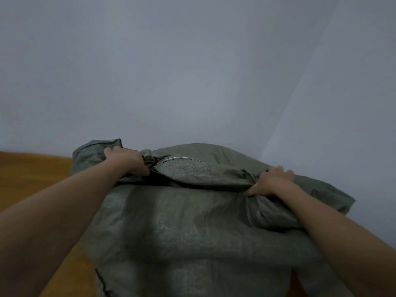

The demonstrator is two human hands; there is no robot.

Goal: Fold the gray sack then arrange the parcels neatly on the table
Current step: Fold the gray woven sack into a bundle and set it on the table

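A large gray woven sack (192, 228) fills the lower middle of the head view, bulging and rumpled, with a stitched seam near its far end. My left hand (126, 160) grips a bunched fold of the sack at its far left. My right hand (272, 182) grips another fold at the far right, fingers curled over the cloth. Both arms reach forward over the sack. No parcels show; whatever is inside the sack is hidden.
A brown wooden table surface (32, 179) shows to the left and below the sack. Pale bluish walls (192, 71) rise behind, meeting in a corner at the right.
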